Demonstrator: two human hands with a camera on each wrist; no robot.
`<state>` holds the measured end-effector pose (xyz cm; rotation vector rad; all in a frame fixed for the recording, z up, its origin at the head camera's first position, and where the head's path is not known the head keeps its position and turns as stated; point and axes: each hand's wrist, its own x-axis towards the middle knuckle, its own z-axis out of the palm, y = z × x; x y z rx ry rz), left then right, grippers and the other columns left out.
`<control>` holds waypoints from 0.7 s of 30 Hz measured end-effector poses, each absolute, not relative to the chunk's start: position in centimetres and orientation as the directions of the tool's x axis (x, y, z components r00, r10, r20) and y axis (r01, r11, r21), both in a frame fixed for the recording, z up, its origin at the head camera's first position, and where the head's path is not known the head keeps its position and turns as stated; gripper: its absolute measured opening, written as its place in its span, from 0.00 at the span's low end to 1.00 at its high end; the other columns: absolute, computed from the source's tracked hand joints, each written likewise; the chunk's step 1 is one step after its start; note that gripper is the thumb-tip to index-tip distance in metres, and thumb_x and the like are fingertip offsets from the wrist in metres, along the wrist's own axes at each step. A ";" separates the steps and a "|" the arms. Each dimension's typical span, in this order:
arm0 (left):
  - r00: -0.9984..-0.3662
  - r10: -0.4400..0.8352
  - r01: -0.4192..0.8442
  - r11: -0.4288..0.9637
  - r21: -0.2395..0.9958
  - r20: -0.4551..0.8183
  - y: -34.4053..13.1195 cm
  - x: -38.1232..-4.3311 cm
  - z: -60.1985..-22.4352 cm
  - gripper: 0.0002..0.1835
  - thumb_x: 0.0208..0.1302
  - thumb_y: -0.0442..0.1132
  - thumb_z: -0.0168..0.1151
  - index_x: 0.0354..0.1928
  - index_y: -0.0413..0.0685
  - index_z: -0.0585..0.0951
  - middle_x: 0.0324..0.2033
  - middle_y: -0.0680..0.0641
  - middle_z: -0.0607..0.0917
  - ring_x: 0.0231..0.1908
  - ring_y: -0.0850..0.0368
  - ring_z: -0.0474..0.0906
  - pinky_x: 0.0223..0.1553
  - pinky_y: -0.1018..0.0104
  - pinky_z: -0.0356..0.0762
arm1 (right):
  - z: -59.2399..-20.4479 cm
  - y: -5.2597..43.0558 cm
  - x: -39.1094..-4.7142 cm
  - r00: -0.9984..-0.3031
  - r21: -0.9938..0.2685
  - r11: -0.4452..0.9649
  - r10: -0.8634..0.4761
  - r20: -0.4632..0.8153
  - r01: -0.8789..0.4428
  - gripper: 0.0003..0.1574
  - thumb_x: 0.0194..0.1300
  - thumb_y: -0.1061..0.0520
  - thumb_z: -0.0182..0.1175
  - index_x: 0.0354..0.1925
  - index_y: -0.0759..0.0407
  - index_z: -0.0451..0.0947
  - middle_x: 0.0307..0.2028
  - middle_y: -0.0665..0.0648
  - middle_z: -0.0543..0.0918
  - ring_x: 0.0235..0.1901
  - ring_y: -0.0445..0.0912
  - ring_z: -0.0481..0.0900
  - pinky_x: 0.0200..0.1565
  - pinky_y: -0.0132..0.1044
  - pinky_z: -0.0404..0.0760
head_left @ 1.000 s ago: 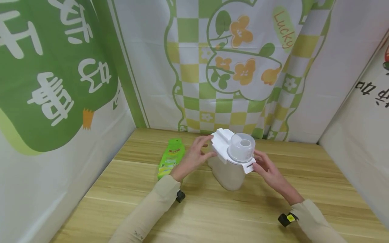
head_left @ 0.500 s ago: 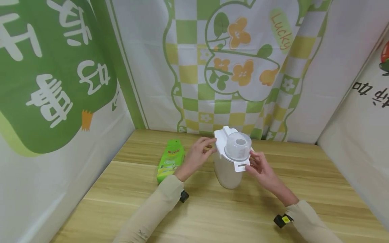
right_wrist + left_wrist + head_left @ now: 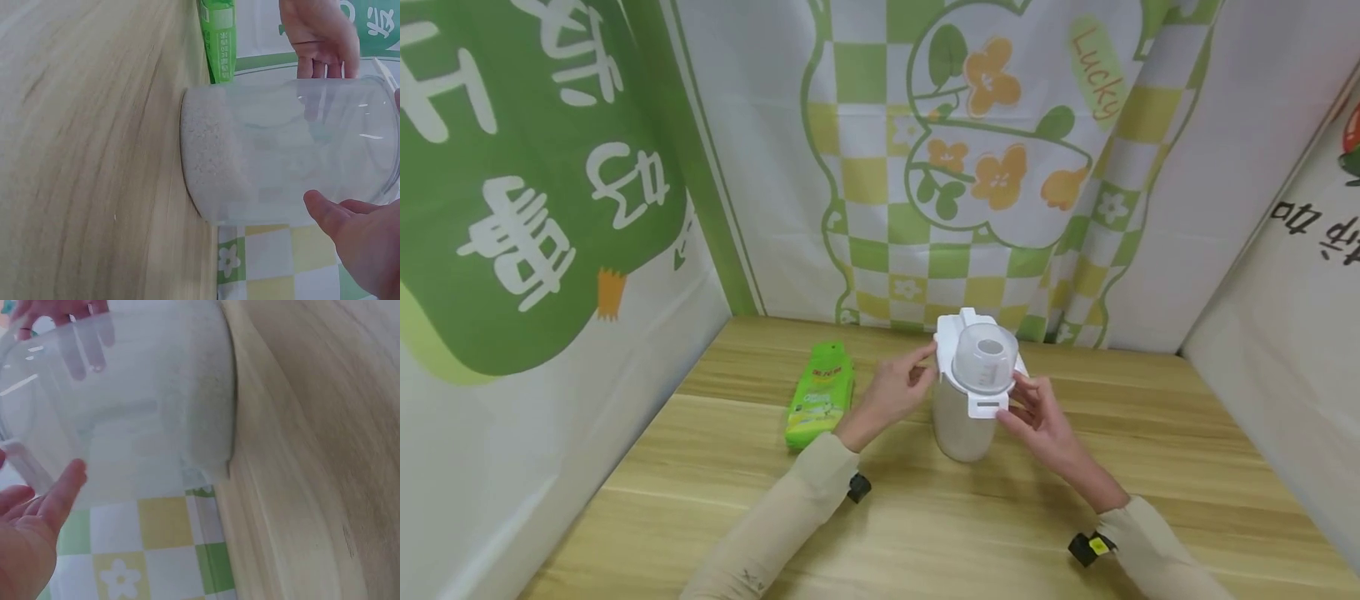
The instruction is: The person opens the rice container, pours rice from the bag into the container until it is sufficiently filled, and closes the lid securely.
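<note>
A translucent storage container (image 3: 964, 433) stands upright on the wooden table, pale rice-like grains filling its lower part. Its white lid (image 3: 950, 342) carries a clear measuring cup (image 3: 985, 358) upside down, and a slotted tab (image 3: 988, 406) faces the front. My left hand (image 3: 891, 392) holds the container's left side, its index finger at the lid's edge and its thumb lower. On the opposite side my right hand (image 3: 1041, 425) grips near the lid, thumb beside the tab and fingers along the side. Through the clear wall, the right hand's fingers (image 3: 75, 353) show in the left wrist view.
A green packet (image 3: 822, 396) with printed lettering lies on the table (image 3: 925, 533) to the left of the container. Printed cloth (image 3: 880, 275) hangs behind the table's back edge, with more cloth at both sides.
The container has turned between my hands, so that its tab swung from the right toward the front. My right hand has followed it leftward, while my left has shifted slightly right.
</note>
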<state>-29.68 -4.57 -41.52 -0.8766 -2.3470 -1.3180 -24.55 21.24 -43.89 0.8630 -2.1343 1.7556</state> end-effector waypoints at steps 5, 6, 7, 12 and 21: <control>-0.787 0.473 0.590 0.392 0.706 0.395 -4.4 -28.6 -40.8 0.31 0.72 0.50 0.55 0.72 0.47 0.64 0.71 0.42 0.67 0.61 0.49 0.76 0.51 0.68 0.81 | -44.0 21.1 -24.6 -0.784 -0.804 0.065 -0.280 0.554 -0.592 0.27 0.63 0.76 0.57 0.53 0.78 0.53 0.65 0.46 0.69 0.59 0.31 0.74 0.55 0.25 0.78; -0.788 0.495 0.584 0.408 0.702 0.367 -4.3 -28.3 -40.7 0.34 0.71 0.53 0.56 0.74 0.50 0.61 0.74 0.44 0.62 0.65 0.49 0.73 0.52 0.67 0.81 | -44.0 21.1 -24.6 -0.781 -0.803 0.058 -0.281 0.558 -0.594 0.27 0.63 0.76 0.57 0.53 0.79 0.53 0.64 0.43 0.69 0.59 0.31 0.74 0.54 0.26 0.78; -0.790 0.509 0.578 0.431 0.693 0.342 -4.1 -28.1 -40.6 0.37 0.70 0.56 0.57 0.75 0.52 0.58 0.76 0.45 0.58 0.68 0.49 0.68 0.55 0.64 0.80 | -44.1 21.1 -24.6 -0.779 -0.802 0.054 -0.283 0.559 -0.595 0.27 0.63 0.75 0.57 0.53 0.79 0.53 0.63 0.40 0.69 0.59 0.31 0.74 0.54 0.26 0.78; -0.800 0.526 0.564 0.496 0.660 0.288 -2.9 -27.0 -40.8 0.56 0.58 0.65 0.65 0.78 0.62 0.42 0.78 0.47 0.35 0.76 0.44 0.48 0.67 0.45 0.66 | -44.1 21.1 -24.6 -0.774 -0.799 0.051 -0.293 0.562 -0.599 0.27 0.63 0.75 0.57 0.53 0.79 0.53 0.63 0.36 0.70 0.60 0.31 0.74 0.55 0.26 0.78; -0.773 0.485 0.623 0.460 0.633 0.408 -1.7 -26.4 -41.8 0.55 0.58 0.56 0.70 0.76 0.66 0.40 0.77 0.41 0.32 0.75 0.38 0.48 0.66 0.40 0.65 | -44.2 21.3 -24.8 -0.761 -0.786 0.051 -0.295 0.577 -0.616 0.27 0.62 0.76 0.58 0.53 0.80 0.53 0.64 0.37 0.69 0.59 0.32 0.74 0.55 0.26 0.78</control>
